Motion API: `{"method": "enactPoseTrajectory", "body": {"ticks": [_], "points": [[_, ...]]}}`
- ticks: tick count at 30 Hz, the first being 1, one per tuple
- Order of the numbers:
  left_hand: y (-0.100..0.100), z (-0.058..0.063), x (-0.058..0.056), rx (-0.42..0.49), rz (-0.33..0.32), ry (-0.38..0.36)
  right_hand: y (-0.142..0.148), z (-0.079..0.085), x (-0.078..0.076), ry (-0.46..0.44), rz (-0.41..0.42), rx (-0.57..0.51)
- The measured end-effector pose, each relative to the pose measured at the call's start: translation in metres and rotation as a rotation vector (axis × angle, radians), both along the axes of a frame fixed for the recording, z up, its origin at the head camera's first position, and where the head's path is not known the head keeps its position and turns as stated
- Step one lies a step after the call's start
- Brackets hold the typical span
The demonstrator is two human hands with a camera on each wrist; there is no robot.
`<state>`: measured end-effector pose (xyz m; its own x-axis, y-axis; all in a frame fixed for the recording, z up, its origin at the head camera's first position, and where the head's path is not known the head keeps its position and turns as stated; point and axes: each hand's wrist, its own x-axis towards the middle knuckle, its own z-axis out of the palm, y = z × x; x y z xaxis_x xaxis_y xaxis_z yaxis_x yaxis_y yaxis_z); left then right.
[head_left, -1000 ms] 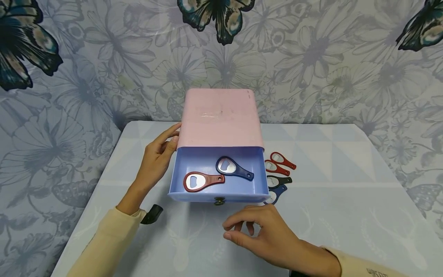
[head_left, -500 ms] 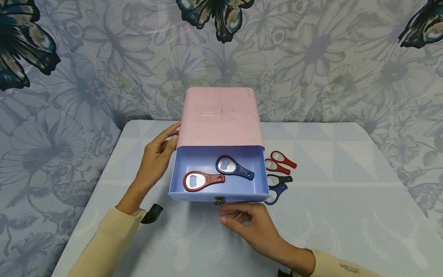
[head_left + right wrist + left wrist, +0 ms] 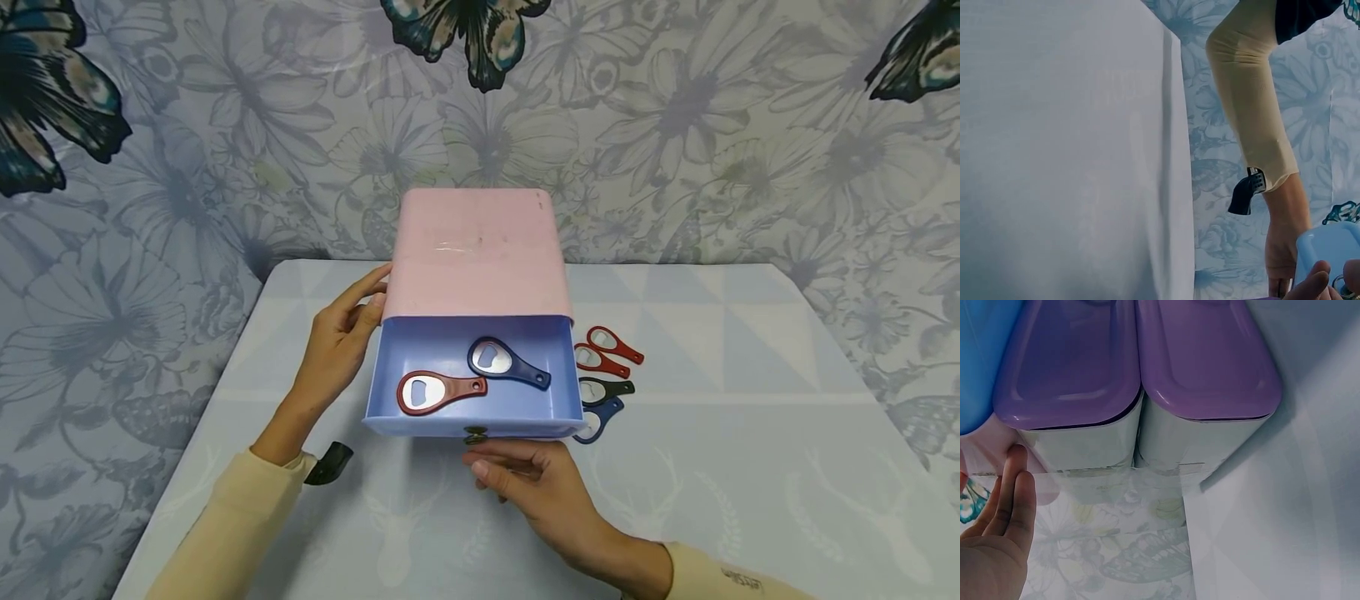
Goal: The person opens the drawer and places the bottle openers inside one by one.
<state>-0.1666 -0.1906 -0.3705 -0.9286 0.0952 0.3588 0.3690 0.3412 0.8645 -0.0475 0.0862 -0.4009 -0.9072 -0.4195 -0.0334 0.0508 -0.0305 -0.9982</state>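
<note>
My left hand [image 3: 341, 337] rests with fairly straight fingers against the left side of the pink casing [image 3: 480, 250] of a small drawer unit. From it a blue drawer [image 3: 420, 337] is pulled out. Inside lie a red bottle opener [image 3: 442, 392] and a dark blue bottle opener [image 3: 510, 363]. My right hand [image 3: 540, 483] is at the drawer front, fingertips right at the small metal knob [image 3: 476, 432]. In the right wrist view, thumb and finger stand on either side of the knob [image 3: 1340, 286]. The left wrist view shows the left fingers [image 3: 1016, 494] extended along the pink casing.
Right of the unit, two red bottle openers [image 3: 615, 344], a black one [image 3: 604, 390] and a blue one [image 3: 600, 419] lie on the pale patterned table [image 3: 735, 467]. Purple drawer fronts [image 3: 1072, 369] with white casings sit below the blue drawer. A patterned wall [image 3: 675, 142] stands behind.
My right hand has moved left and slightly up, along the drawer front to the knob. The left hand, drawer and bottle openers have stayed in place.
</note>
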Motion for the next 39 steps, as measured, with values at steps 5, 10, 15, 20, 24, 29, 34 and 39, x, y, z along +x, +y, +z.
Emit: {"method": "enactPoseTrajectory", "body": {"ticks": [5,10,15,20,24,29,34,39], "points": [[0.0,0.0,0.0,0.002,-0.002,0.0,-0.006,0.003,0.002,0.023,-0.04,-0.005],[-0.001,0.0,0.0,-0.001,0.002,0.002,-0.011,0.007,0.002,0.035,-0.076,-0.013],[-0.001,0.001,0.0,0.011,-0.006,-0.001,-0.011,0.014,0.001,0.05,-0.069,-0.049],[-0.001,0.002,0.0,0.006,-0.008,0.0,-0.009,0.021,-0.003,0.062,-0.058,-0.058],[-0.001,0.001,0.001,0.001,-0.002,-0.009,-0.008,0.025,-0.008,0.08,-0.059,-0.05],[-0.001,0.0,0.001,0.01,-0.005,-0.015,-0.008,0.028,-0.016,0.1,-0.054,-0.046],[-0.002,0.0,0.002,0.002,0.001,-0.008,-0.009,0.029,-0.025,0.126,-0.057,-0.024],[-0.001,0.001,0.001,0.029,-0.013,-0.002,-0.011,0.03,-0.034,0.15,-0.07,-0.021]]}}
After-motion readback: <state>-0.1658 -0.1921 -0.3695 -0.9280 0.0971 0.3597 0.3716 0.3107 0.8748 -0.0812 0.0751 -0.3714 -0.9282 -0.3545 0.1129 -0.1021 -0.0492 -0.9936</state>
